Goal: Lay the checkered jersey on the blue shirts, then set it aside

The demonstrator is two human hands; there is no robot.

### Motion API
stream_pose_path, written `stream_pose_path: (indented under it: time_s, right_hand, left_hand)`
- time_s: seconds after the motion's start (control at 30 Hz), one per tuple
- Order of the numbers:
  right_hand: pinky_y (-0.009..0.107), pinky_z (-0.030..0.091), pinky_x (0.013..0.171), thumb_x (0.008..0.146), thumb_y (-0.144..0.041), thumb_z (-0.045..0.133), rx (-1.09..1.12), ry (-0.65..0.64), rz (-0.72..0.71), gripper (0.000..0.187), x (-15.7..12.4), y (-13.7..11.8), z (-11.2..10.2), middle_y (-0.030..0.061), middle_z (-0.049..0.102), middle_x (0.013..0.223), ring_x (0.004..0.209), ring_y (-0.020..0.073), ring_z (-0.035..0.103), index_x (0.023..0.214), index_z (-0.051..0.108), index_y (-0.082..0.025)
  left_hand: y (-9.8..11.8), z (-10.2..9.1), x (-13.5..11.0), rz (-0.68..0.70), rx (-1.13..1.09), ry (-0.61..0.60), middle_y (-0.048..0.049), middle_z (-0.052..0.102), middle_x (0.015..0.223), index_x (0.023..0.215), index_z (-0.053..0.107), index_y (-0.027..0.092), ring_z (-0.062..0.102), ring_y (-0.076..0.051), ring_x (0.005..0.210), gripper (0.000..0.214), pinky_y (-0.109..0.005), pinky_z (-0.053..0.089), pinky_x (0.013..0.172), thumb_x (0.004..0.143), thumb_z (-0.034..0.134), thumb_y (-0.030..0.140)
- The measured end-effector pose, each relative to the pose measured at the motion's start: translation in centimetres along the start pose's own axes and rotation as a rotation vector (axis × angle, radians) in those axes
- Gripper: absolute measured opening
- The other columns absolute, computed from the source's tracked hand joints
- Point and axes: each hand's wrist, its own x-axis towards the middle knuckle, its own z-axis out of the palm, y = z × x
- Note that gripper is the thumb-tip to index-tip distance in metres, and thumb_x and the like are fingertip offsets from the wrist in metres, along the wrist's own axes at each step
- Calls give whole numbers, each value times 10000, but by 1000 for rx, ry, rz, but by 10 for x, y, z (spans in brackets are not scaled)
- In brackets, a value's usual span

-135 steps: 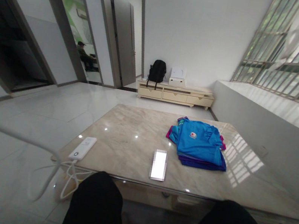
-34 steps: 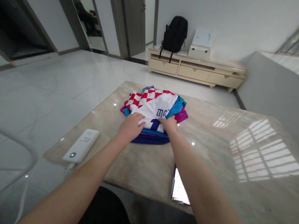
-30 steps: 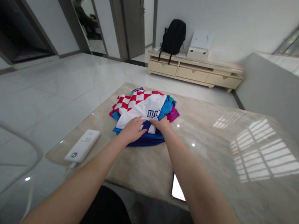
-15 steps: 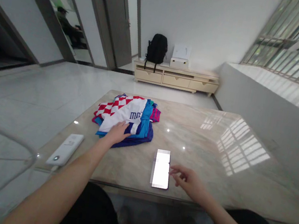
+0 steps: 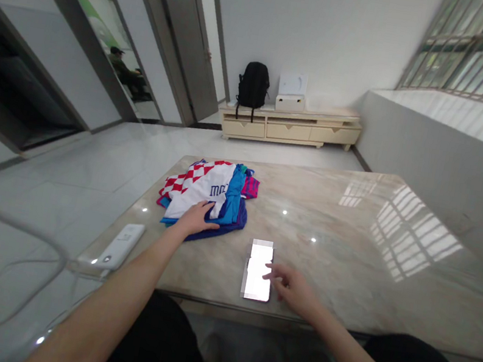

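Observation:
A loose pile of jerseys lies on the left of the marble-look table [image 5: 345, 223]. On top is a white jersey [image 5: 203, 190] with red checks and dark lettering; blue, navy and pink cloth [image 5: 251, 187] shows around it. My left hand [image 5: 198, 219] rests on the near side of the pile, fingers spread. A phone [image 5: 258, 282] with a bright white screen lies flat near the table's front edge. Over its right side reaches my right hand [image 5: 289, 285], fingers apart and fingertips above the screen. Whether they touch the glass, I cannot tell.
A white power bank [image 5: 123, 244] with a cable [image 5: 30, 226] sits at the table's left front. Beyond the table, a low cabinet [image 5: 289, 131] bears a black backpack [image 5: 254, 85] and white boxes [image 5: 291, 93]. Through a doorway at left, a person [image 5: 125, 72] sits.
My right hand has moved left, from beside the phone to over its screen. The view has tilted and shifted slightly. My left hand stays on the jerseys.

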Motion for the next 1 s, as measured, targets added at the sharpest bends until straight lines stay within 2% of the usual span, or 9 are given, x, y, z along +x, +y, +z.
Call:
stream_pose_path:
  time_s: [0.1, 0.27, 0.4, 0.57, 0.73, 1.0]
  right_hand:
    - [304, 511, 636, 885, -213, 583, 7, 21, 3, 453, 2, 1, 2, 37, 771, 1177, 636, 143, 623, 1329, 663, -255]
    - [307, 505, 628, 911, -256, 565, 37, 66, -19, 425, 2, 2, 2, 44, 763, 1191, 622, 140, 604, 1326, 657, -247]
    - [300, 501, 614, 952, -316, 539, 83, 68, -49, 387, 1, 5, 3, 66, 776, 1149, 615, 143, 620, 1307, 656, -215]
    - [295, 470, 586, 974, -428, 570, 97, 32, -60, 357, 0, 9, 7, 68, 807, 949, 601, 157, 612, 1203, 711, -193]
    - [303, 477, 573, 972, -393, 552, 113, 59, -54, 364, 0, 10, 6, 77, 795, 1035, 589, 152, 608, 1251, 680, -200]
    - [313, 498, 595, 972, -440, 553, 167, 60, -47, 386, -2, 11, 6, 81, 800, 1022, 599, 162, 624, 1242, 690, -201]
  left_hand:
    - [5, 1, 0, -15, 28, -26, -224, 348, 1641, 1573, 362, 157, 374, -391, 1491, 1060, -445, 336, 1195, 738, 775, 662]
    - [11, 4, -1, -51, 85, -64, -259, 258, 1668, 1593, 296, 189, 317, -437, 1509, 1142, -488, 330, 1173, 676, 863, 565]
    - [17, 7, 1, -86, 111, -72, -265, 223, 1675, 1601, 270, 204, 293, -455, 1512, 1181, -522, 327, 1163, 654, 880, 558]
    - [22, 6, 2, -111, 133, -53, -239, 277, 1649, 1592, 299, 202, 374, -446, 1464, 1072, -517, 360, 1141, 724, 833, 535]
    - [23, 5, 3, -108, 154, -38, -220, 334, 1611, 1576, 340, 199, 428, -433, 1421, 983, -493, 389, 1121, 757, 817, 457]
    - [22, 11, 8, -101, 178, -3, -190, 405, 1551, 1533, 378, 198, 470, -379, 1379, 912, -450, 414, 1093, 753, 800, 409]
